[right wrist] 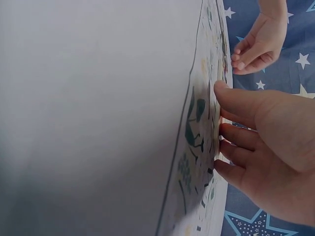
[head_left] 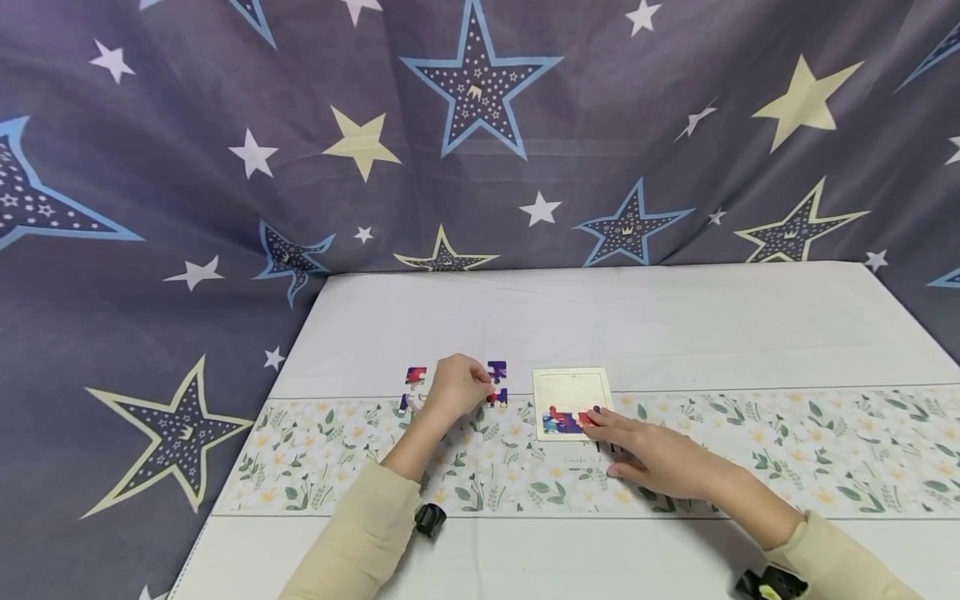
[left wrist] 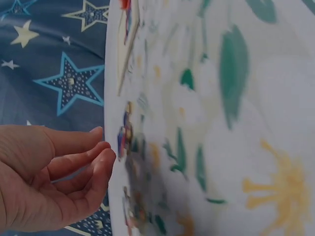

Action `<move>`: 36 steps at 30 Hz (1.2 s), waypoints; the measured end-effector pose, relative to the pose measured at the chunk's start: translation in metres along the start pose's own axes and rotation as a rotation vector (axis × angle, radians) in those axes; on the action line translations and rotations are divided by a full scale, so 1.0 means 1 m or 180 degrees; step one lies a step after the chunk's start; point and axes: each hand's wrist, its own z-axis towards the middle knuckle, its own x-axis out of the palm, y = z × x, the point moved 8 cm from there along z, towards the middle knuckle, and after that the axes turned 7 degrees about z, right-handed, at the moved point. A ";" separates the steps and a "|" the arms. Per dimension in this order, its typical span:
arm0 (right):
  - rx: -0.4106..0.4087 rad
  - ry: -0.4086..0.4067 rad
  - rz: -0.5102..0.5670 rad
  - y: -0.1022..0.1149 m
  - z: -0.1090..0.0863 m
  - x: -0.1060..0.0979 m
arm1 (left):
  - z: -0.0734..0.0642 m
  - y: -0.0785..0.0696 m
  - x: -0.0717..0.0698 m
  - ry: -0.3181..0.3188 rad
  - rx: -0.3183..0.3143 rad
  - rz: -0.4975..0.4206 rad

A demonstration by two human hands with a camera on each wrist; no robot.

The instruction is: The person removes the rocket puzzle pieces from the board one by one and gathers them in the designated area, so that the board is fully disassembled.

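Note:
Loose jigsaw pieces [head_left: 497, 372] in purple and red lie on the white tablecloth, left of a cream puzzle tray [head_left: 572, 385]. My left hand [head_left: 455, 388] hovers among them, its fingers bent and fingertips close to the right-hand pieces. In the left wrist view, nothing shows between the fingertips of that hand [left wrist: 64, 172], which are just short of a piece [left wrist: 124, 137]. A row of joined pieces [head_left: 561, 421] fills the bottom of the tray. My right hand [head_left: 660, 454] rests its extended fingers on the tray's lower right corner, partly covering the pieces there.
More loose pieces [head_left: 416, 376] lie left of my left hand, some partly hidden by it. A floral band [head_left: 750, 450] runs across the tablecloth. A star-patterned curtain [head_left: 480, 208] hangs behind the table. Small black devices [head_left: 431, 521] are at both wrists.

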 end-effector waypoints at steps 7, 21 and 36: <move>-0.0011 0.0006 0.0025 0.000 0.000 0.000 | -0.004 -0.026 0.006 0.0222 0.0317 -0.0080; -0.0025 -0.0010 -0.0043 0.000 0.002 -0.001 | -0.013 -0.058 0.049 0.0821 0.0848 -0.0148; -0.0146 0.0117 0.0096 0.001 0.001 -0.006 | -0.017 -0.070 0.063 0.0961 0.0938 0.0000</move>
